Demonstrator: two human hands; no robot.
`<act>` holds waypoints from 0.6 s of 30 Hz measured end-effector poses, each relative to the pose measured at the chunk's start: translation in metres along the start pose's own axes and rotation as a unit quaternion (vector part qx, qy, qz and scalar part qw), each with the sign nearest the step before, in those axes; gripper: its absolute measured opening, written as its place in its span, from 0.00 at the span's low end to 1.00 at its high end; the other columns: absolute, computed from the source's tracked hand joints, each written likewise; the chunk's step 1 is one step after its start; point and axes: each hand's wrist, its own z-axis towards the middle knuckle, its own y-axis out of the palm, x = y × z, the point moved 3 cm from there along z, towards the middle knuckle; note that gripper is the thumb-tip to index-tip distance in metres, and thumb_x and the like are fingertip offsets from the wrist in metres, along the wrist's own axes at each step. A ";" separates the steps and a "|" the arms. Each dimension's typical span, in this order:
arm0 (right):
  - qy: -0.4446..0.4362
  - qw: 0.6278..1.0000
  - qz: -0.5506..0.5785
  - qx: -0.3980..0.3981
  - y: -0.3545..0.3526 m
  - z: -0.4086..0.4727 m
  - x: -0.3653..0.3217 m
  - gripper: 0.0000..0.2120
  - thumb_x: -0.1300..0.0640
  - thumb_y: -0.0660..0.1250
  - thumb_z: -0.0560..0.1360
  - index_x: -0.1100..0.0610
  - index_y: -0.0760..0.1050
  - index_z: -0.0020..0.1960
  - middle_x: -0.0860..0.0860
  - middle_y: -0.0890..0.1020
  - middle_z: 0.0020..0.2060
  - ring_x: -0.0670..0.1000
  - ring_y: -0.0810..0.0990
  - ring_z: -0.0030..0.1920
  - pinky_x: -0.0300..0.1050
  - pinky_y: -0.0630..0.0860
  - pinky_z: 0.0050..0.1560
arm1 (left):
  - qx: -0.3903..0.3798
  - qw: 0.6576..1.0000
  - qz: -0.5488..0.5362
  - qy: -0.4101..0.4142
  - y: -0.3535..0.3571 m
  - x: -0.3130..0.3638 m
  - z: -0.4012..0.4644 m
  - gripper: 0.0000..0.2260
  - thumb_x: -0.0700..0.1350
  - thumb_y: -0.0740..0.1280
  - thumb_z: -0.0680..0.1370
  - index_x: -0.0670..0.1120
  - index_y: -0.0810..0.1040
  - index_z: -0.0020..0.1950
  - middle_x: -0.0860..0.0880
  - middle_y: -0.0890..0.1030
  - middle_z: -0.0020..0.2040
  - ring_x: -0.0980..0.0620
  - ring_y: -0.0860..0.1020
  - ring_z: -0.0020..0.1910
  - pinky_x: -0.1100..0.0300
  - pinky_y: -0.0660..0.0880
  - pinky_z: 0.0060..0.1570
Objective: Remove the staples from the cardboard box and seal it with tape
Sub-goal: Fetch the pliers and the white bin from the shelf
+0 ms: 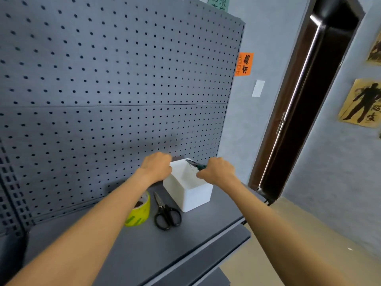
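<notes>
A small white box (193, 195) stands open-topped on the grey shelf (144, 244), near the pegboard. My left hand (156, 167) grips the box's far left rim, fingers curled over the edge. My right hand (216, 171) holds green-handled pliers (194, 164), whose dark jaws point left over the box's opening; a thin staple seems to hang from the jaws. A yellow-green tape roll (140, 211) lies left of the box, partly hidden by my left forearm. Black scissors (166, 213) lie between the roll and the box.
A grey pegboard (113, 79) rises right behind the shelf. The shelf's front edge runs diagonally to the lower right, with tan floor (288, 254) beyond it. A dark door (305, 100) stands at the right, with posters on the wall next to it.
</notes>
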 end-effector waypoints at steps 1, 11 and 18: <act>-0.006 1.000 -0.001 -0.006 0.005 0.008 -0.001 0.13 0.54 0.65 0.69 0.56 0.63 0.33 0.49 0.68 0.30 0.49 0.65 0.28 0.38 0.61 0.29 | 0.002 1.000 -0.001 -0.007 0.004 -0.002 0.003 0.07 0.41 0.59 0.77 0.41 0.75 0.51 0.44 0.79 0.49 0.44 0.76 0.46 0.55 0.73 0.40; -0.087 0.993 -0.032 -0.067 0.042 0.056 -0.003 0.08 0.52 0.64 0.71 0.56 0.69 0.42 0.49 0.70 0.32 0.50 0.70 0.33 0.38 0.61 0.30 | -0.019 0.997 -0.006 -0.072 0.046 -0.012 0.017 0.07 0.42 0.57 0.78 0.44 0.73 0.43 0.47 0.76 0.41 0.45 0.75 0.40 0.57 0.67 0.33; -0.148 0.979 -0.119 -0.073 0.056 0.071 -0.020 0.09 0.53 0.64 0.71 0.57 0.67 0.39 0.49 0.68 0.33 0.54 0.73 0.39 0.42 0.72 0.44 | -0.025 0.996 0.010 -0.090 0.050 -0.011 0.026 0.07 0.42 0.58 0.78 0.44 0.75 0.49 0.46 0.79 0.47 0.46 0.75 0.42 0.57 0.67 0.35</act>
